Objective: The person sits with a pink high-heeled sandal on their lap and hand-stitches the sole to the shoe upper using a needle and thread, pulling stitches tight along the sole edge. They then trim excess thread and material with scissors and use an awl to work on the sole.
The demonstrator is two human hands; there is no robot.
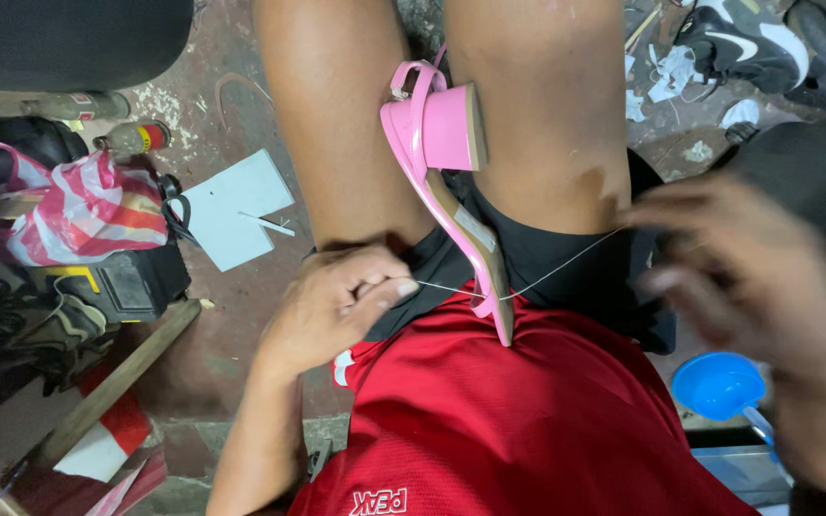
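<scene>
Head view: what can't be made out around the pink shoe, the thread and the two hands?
- Right hand: motion-blurred, so its grip on the thread is unclear.
- Left hand: curled fingers hide how the thread end is pinched.
- Pink heeled shoe: wedged between the knees; its upper faces away, and where the thread enters is too fine to see.
- Blue scoop: partly covered by the right hand.

— What is the person wearing, seen from above?
— A red mesh sports jersey [489,411] with white lettering near its hem, and black shorts [547,258] below it.
— Any sleeves or gloves?
— None. Both forearms are bare to the wrist, as are the left hand [336,301] and right hand [767,287]. The knees are bare too.
</scene>
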